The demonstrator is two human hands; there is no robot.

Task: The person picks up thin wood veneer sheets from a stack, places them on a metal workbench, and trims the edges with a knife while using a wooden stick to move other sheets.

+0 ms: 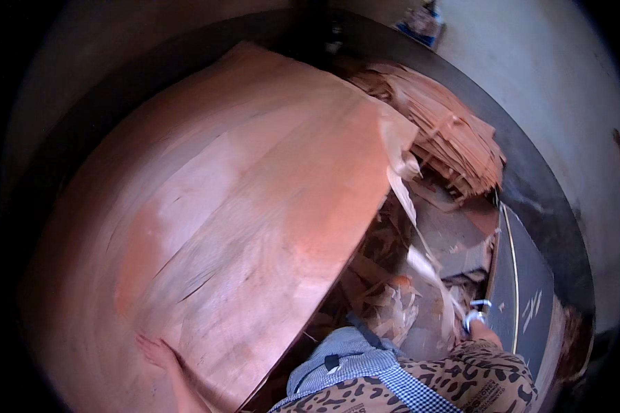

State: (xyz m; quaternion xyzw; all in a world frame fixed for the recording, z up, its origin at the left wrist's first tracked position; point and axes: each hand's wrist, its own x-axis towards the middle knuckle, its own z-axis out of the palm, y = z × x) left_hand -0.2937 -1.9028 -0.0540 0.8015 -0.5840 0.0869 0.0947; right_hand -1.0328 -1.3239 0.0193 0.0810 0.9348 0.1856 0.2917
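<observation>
A large stack of thin reddish-tan wood veneer sheets (275, 199) fills the left and middle, its top sheet showing cracks and paler patches. My left hand (158, 351) lies flat on the near left part of this top sheet, fingers stretched out. At the lower right, my right hand (483, 332) is beside a dark board, closed around a small white-and-blue thing (474, 315) too blurred to name. A long, pale veneer strip (420, 261) runs down from the stack's right corner and ends close to my right hand.
Behind the stack on the right lies a pile of smaller veneer pieces (455, 138). Torn scraps (389, 303) litter the floor between my body and the stack. The dark board (523, 275) carries a yellow line. A pale wall (551, 82) curves beyond.
</observation>
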